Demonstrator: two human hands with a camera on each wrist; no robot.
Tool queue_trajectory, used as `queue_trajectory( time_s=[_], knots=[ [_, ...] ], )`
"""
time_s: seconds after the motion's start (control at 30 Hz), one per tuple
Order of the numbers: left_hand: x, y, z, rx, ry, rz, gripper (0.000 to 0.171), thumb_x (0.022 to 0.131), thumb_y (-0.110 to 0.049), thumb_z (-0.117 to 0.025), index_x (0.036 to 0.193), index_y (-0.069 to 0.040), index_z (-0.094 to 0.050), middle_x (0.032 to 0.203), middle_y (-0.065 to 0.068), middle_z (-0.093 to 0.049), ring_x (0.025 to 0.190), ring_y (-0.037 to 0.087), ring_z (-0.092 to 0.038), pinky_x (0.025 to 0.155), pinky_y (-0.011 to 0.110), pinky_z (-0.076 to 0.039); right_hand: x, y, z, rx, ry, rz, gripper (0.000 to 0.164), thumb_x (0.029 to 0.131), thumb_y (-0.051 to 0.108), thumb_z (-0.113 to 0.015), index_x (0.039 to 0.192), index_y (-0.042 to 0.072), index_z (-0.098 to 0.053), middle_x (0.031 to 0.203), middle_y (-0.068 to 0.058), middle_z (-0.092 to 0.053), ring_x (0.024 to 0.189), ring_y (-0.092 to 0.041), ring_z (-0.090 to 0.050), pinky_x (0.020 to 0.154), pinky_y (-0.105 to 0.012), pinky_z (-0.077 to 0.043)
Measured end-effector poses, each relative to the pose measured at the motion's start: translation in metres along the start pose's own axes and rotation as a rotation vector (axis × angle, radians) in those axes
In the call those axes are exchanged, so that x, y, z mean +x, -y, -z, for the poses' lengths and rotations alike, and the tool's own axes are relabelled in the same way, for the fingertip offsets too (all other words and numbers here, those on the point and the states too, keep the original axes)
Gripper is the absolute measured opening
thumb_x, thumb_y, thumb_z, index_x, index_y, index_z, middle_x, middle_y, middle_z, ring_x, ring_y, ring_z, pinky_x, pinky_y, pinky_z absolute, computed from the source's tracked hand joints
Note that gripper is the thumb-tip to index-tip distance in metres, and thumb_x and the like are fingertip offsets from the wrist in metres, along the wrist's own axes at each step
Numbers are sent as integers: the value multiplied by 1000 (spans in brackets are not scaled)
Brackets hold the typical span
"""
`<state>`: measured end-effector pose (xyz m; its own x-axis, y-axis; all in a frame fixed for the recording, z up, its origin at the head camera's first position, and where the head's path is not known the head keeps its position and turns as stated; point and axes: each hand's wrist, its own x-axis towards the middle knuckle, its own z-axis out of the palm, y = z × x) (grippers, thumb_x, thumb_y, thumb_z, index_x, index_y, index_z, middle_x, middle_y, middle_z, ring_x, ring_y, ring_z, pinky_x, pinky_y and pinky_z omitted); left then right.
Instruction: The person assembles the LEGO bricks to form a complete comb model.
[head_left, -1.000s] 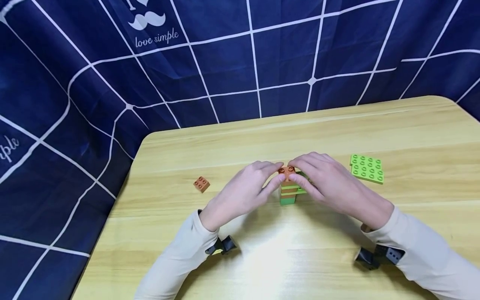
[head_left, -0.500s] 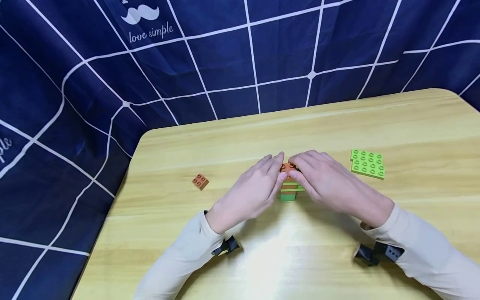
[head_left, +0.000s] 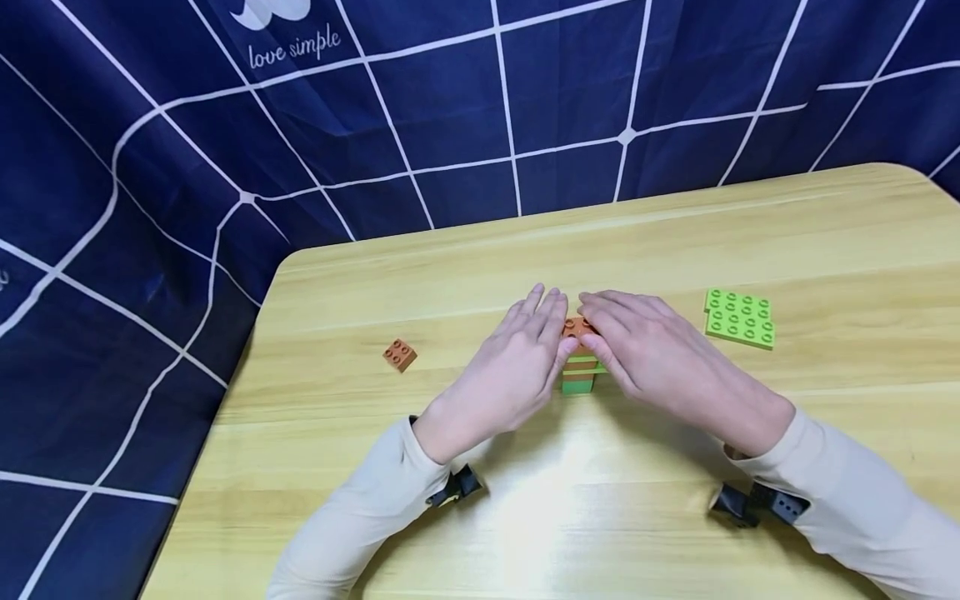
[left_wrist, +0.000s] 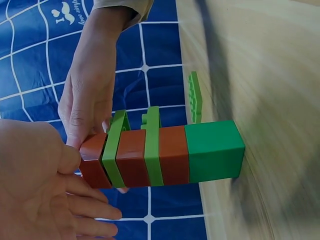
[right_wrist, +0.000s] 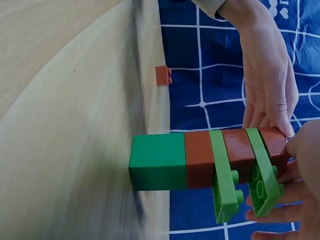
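Observation:
A tower of toy building bricks stands upright on the table between both hands. Its base is a dark green brick (left_wrist: 215,151); brown bricks (left_wrist: 174,155) and light green plates (right_wrist: 225,182) alternate above, the plates jutting to the right. The brown top brick (head_left: 576,327) sits slightly tilted, with a thin gap beneath it in the left wrist view. My right hand (head_left: 660,358) pinches this brick between thumb in front and forefinger behind. My left hand (head_left: 506,367) has its fingers stretched out past the tower's left side, its thumb touching the top brick's front edge.
Left of the tower lies a loose brown brick (head_left: 401,355) with studs up. A light green studded plate (head_left: 740,318) lies to the right. Behind the wooden table (head_left: 465,275) hangs a blue curtain (head_left: 442,100) with white lines.
My left fingers have straightened and moved away from the top brick, pointing forward. My right hand stays at the brick. The head view has tilted slightly downward.

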<state>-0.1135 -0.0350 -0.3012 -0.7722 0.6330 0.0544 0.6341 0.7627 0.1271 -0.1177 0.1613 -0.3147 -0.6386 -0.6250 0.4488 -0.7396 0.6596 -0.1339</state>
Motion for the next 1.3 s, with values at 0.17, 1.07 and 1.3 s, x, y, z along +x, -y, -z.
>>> queue_trajectory(
  time_s=[0.17, 1.07, 1.3],
  knots=[
    [0, 0, 4, 30, -11, 6, 58, 107, -33, -20, 148, 7, -26, 153, 21, -27, 145, 31, -13, 119, 37, -11, 2, 2, 4, -47, 3, 1, 52, 105, 34, -33, 129, -7, -56, 135, -23, -53, 126, -40, -48, 101, -58, -40],
    [-2, 0, -7, -41, -37, -21, 52, 107, -30, -25, 141, 7, -39, 144, 21, -45, 137, 33, -37, 117, 38, -21, -12, -9, 7, 78, 11, -115, 40, 101, 27, -50, 125, -3, -60, 133, -23, -54, 124, -43, -48, 101, -60, -38],
    [-1, 0, -4, -51, -41, -26, 52, 107, -31, -25, 140, 6, -42, 143, 20, -46, 136, 33, -39, 117, 39, -23, -35, -49, 22, -15, 15, -329, 37, 99, 23, -54, 122, -5, -61, 125, -27, -58, 114, -47, -52, 94, -63, -41]
  ],
)
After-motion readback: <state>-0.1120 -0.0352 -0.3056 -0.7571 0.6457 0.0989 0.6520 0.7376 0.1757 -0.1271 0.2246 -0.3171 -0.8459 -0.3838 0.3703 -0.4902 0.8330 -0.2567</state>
